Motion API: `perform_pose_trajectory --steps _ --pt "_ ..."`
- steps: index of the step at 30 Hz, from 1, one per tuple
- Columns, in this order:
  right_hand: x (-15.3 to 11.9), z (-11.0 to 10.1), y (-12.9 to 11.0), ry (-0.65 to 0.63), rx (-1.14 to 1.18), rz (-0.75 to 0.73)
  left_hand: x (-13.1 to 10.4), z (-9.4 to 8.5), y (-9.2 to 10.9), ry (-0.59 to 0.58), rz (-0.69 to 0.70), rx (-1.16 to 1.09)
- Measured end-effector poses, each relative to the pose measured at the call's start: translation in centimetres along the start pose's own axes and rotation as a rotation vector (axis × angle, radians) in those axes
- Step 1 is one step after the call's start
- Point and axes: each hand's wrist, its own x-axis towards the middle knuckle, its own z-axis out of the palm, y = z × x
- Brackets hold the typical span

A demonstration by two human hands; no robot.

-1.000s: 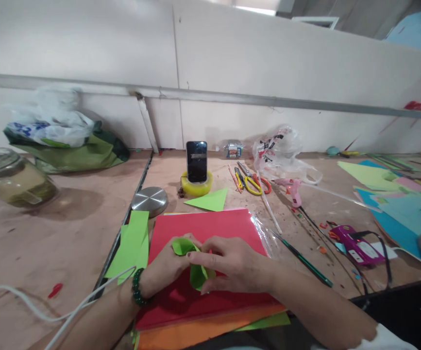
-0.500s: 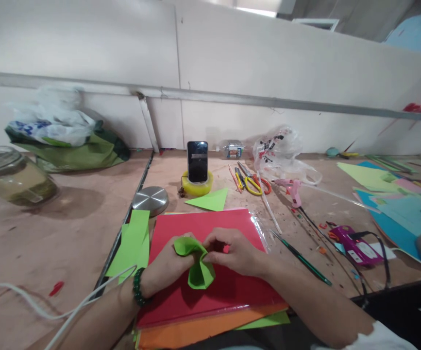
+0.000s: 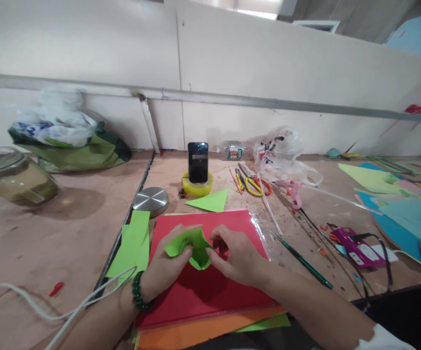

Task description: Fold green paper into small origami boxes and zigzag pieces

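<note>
A folded piece of green paper [image 3: 192,241] with an open, pocket-like hollow is held up over the red sheet [image 3: 239,291]. My left hand [image 3: 170,262] grips its left side, the thumb lying across the front and the fingers behind, mostly hidden. At the right edge, my right hand [image 3: 237,255] has its thumb and curled index finger closed around the paper's corner; the other fingers are bent in. Under the red sheet in its clear sleeve lies an orange sheet [image 3: 195,335]. Green paper strips [image 3: 135,243] rest beside my left forearm.
Beyond the sheets stand a phone [image 3: 197,163] on a yellow tape roll [image 3: 197,187] and a metal lid [image 3: 150,201]. To the right lie scissors [image 3: 252,184], a pink glue gun [image 3: 293,191], green tweezers [image 3: 305,262] and a purple box [image 3: 358,248]. A glass jar [image 3: 13,177] stands left.
The green paper has been turned and raised slightly, so its hollow now faces more toward me. My left thumb has shifted onto its front; my right fingers have moved along its right edge.
</note>
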Motion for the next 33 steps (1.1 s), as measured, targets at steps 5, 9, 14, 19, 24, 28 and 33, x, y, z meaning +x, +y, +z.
perform_pose_trajectory --steps 5,9,14,19,24,28,33 --pt "0.6 0.4 0.5 0.065 0.07 0.043 -0.3 0.0 0.6 0.002 0.124 0.032" --pt "0.7 0.3 0.7 0.083 0.108 0.061 -0.1 -0.2 1.4 -0.078 0.16 0.021" --pt "0.6 0.5 0.9 0.114 0.261 0.173 -0.4 -0.2 1.5 -0.084 0.191 -0.017" --pt "0.8 0.3 0.6 0.082 0.381 0.214 -0.7 0.0 1.2 -0.106 0.266 0.031" --pt "0.6 0.1 0.4 0.066 0.419 0.221 -0.7 -0.1 1.3 -0.102 0.323 0.092" --pt "0.2 -0.1 0.3 -0.004 0.443 0.191 -0.6 -0.2 1.3 -0.077 0.265 0.043" --pt "0.2 -0.6 0.3 -0.108 0.489 0.061 -0.3 -0.1 1.5 -0.037 0.155 -0.064"
